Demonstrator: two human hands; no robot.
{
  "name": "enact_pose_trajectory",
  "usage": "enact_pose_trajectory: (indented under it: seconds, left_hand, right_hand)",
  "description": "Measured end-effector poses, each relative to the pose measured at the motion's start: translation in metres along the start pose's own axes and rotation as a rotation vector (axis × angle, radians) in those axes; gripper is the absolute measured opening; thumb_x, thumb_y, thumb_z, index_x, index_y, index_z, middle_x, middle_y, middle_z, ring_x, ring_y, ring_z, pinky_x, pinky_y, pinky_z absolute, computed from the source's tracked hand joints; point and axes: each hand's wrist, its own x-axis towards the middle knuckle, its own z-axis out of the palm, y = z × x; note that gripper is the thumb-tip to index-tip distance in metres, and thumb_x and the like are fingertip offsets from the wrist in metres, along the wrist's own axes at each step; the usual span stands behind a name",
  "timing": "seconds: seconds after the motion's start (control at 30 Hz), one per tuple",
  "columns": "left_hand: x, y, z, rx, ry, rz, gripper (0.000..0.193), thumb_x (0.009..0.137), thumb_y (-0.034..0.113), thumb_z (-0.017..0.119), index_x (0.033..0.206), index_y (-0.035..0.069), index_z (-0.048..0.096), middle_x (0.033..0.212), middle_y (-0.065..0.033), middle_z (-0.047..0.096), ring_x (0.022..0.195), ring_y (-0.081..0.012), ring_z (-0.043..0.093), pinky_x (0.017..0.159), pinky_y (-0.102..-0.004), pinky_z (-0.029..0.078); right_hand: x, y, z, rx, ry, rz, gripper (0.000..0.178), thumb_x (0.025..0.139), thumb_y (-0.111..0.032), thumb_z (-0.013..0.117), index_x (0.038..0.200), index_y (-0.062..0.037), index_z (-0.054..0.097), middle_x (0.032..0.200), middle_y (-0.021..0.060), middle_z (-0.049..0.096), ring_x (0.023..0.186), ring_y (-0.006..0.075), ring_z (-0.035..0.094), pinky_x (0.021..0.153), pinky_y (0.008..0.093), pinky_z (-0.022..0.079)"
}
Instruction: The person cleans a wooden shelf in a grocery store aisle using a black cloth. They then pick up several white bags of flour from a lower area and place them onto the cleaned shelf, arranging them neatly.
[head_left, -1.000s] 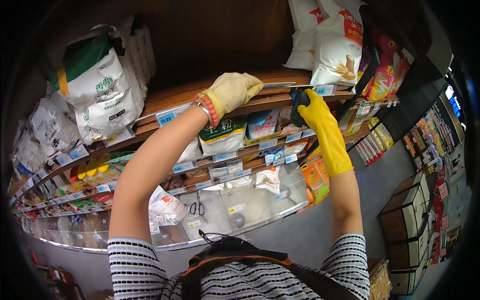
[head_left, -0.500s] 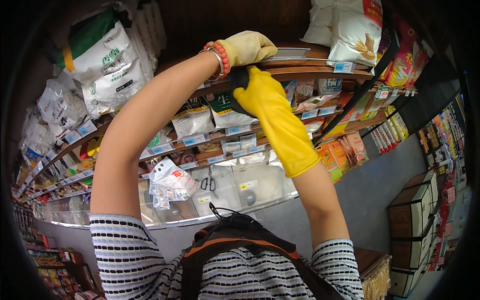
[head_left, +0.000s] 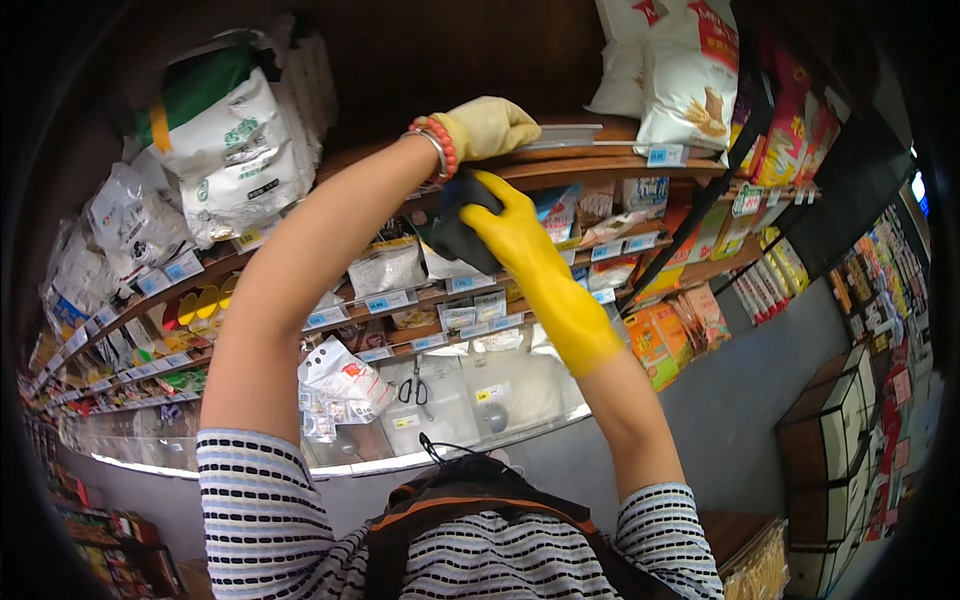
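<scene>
At the edge of the upper wooden shelf [head_left: 400,190], my left hand [head_left: 490,128] wears a pale yellow glove, fingers curled closed at the left end of a pale label holder [head_left: 565,136]. The underside of its grip is hidden. Just below, my right hand [head_left: 510,225], in a bright yellow rubber glove, grips a dark cloth [head_left: 465,235] that hangs in front of the lower shelf's bags. A large white flour bag with red print [head_left: 690,85] stands right of the label holder.
White bags with green tops [head_left: 235,150] stack at the left. Lower shelves hold small packets above clear bins [head_left: 515,390]; scissors [head_left: 413,385] hang there beside a hanging white bag [head_left: 340,380]. A dark upright post [head_left: 665,250] stands to the right, near orange packages [head_left: 655,340].
My right hand has drawn down and slightly left with the dark cloth, showing more of it. My left hand stays at the label holder. The view has shifted a little.
</scene>
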Motion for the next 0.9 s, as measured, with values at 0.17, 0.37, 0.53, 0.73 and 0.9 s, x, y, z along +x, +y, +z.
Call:
enact_pose_trajectory:
  seconds: [0.17,0.37,0.53,0.73,0.9]
  left_hand:
    - [-0.004,0.006,0.007,0.094,0.058,0.087,0.028,0.091,0.024,0.052,0.075,0.001,0.057,0.066,-0.0188,0.051,0.058,-0.0321,0.045,0.061,-0.0397,0.042]
    - [-0.026,0.012,0.044,0.526,0.285,0.224,0.018,0.092,0.021,0.051,0.085,0.007,0.06,0.077,-0.0128,0.064,0.071,-0.0333,0.063,0.066,-0.0437,0.052]
    - [-0.034,0.008,0.07,0.611,0.372,0.237,0.028,0.082,0.009,0.058,0.106,-0.005,0.058,0.104,-0.019,0.061,0.097,-0.0322,0.06,0.087,-0.0402,0.05]
    - [-0.037,0.001,0.087,0.68,0.476,0.265,0.053,0.071,0.004,0.057,0.122,-0.01,0.053,0.127,-0.025,0.055,0.118,-0.0359,0.054,0.108,-0.0431,0.037]
    - [-0.034,-0.006,0.095,0.659,0.58,0.303,0.046,0.075,0.005,0.053,0.119,-0.009,0.055,0.121,-0.0227,0.059,0.113,-0.0338,0.057,0.105,-0.0416,0.04]
  right_hand:
    - [-0.035,0.028,-0.071,0.682,-0.259,0.285,0.046,0.082,-0.018,0.059,0.124,-0.0009,0.054,0.101,0.0103,0.065,0.09,0.0227,0.062,0.08,0.0307,0.05]
    - [-0.055,0.06,-0.17,0.794,0.053,0.243,0.027,0.089,-0.024,0.057,0.108,-0.006,0.055,0.09,0.0067,0.062,0.08,0.0202,0.06,0.08,0.0308,0.049]
    - [0.018,-0.011,-0.209,0.457,-0.065,-0.275,0.029,0.089,-0.004,0.058,0.118,-0.0028,0.054,0.106,0.0075,0.063,0.087,0.0174,0.061,0.083,0.0256,0.048]
    - [0.124,-0.086,-0.152,-0.184,-0.052,-0.163,0.051,0.084,-0.001,0.061,0.134,-0.0102,0.054,0.121,0.0089,0.061,0.104,0.0163,0.06,0.089,0.0265,0.048]
    - [0.177,-0.07,-0.088,-0.532,-0.719,-0.164,0.056,0.075,0.005,0.064,0.128,-0.0119,0.061,0.124,0.0075,0.061,0.107,0.0201,0.057,0.097,0.0316,0.044]
